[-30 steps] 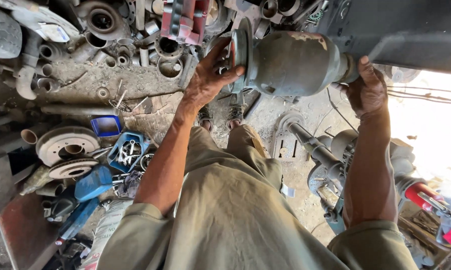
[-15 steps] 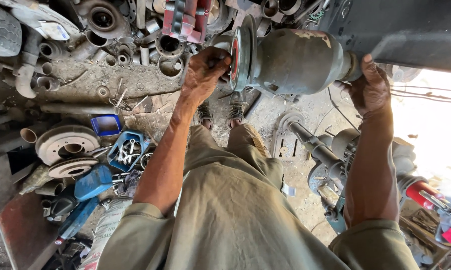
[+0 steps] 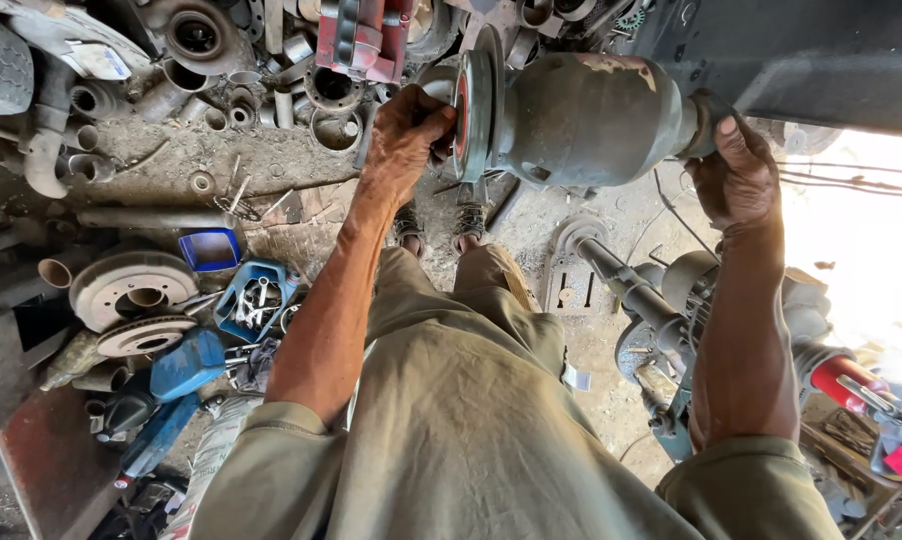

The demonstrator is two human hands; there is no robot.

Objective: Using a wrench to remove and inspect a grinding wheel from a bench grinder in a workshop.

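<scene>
At chest height, drum: grey metal drum (image 3: 591,120) lies sideways above the floor, its round flange (image 3: 478,105) facing left.
Left hand: left hand (image 3: 406,135) has its grip closed on the flange's rim.
Right hand: right hand (image 3: 736,175) has its grip wrapped around the drum's narrow right end.
Floor below: dirt floor (image 3: 271,170) carries brake discs (image 3: 131,300), a blue tray of tools (image 3: 256,300) and pipe pieces (image 3: 226,95).
Feet: sandalled feet (image 3: 441,225) stand under the drum.

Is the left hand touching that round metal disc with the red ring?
Touching: the head view shows the left hand with fingers curled over the round metal disc's rim.
</scene>
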